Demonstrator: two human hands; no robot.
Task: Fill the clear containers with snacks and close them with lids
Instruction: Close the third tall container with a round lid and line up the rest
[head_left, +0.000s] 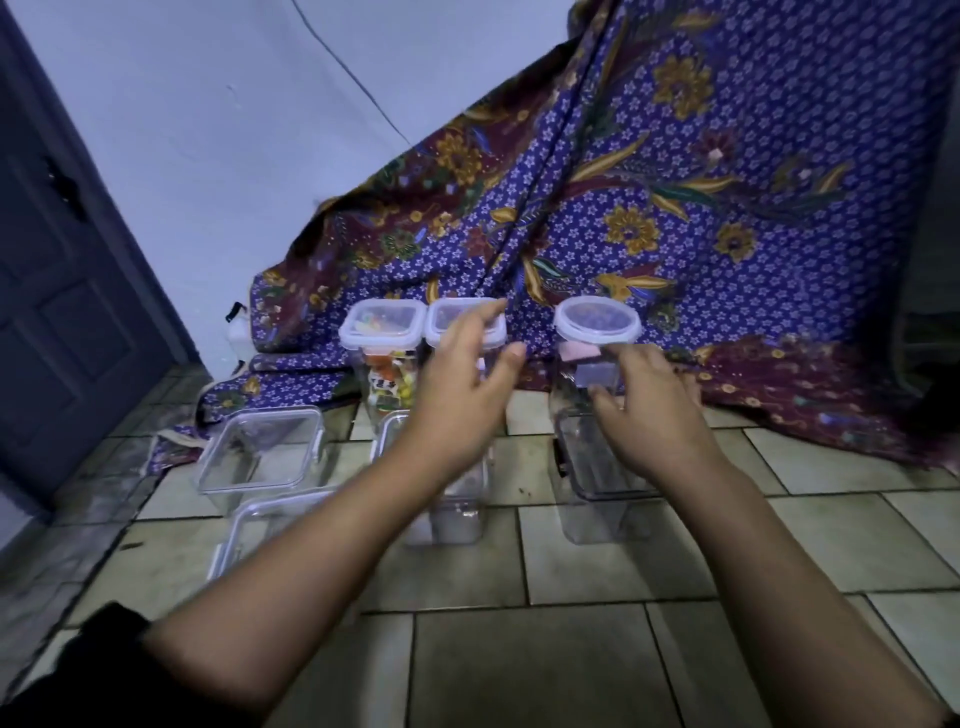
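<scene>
Clear plastic, lidded: three tall clear containers stand in a row against the cloth, a square-lidded container packed with colourful snacks (382, 343), a second square-lidded container (464, 319) touching it on the right, and a round-lidded container holding pink and purple blocks (596, 332) set apart further right.
Clear plastic, unlidded: an empty square container (262, 449) sits front left; another open container (452, 499) lies under the left forearm; a third (602, 483) stands below the right hand; a further rim (270, 525) shows nearest the camera.
Left hand (457, 395): raised in front of the second square-lidded container, fingers spread apart, fingertips near its lid; contact cannot be told, grasping nothing.
Right hand (649, 410): just beside the round-lidded container's lower wall, fingers loosely parted and curled toward it, thumb near the wall; whether it grips cannot be told.
Arms: both forearms bare, reaching forward; a dark sleeve (78, 670) shows at the left elbow.
Floor: pale square tiles with dark grout (571, 649).
Backdrop: blue and maroon floral batik cloth (675, 182) draped down onto the tiles.
Room: pale wall (208, 130), dark panelled door (67, 312) on the left.
</scene>
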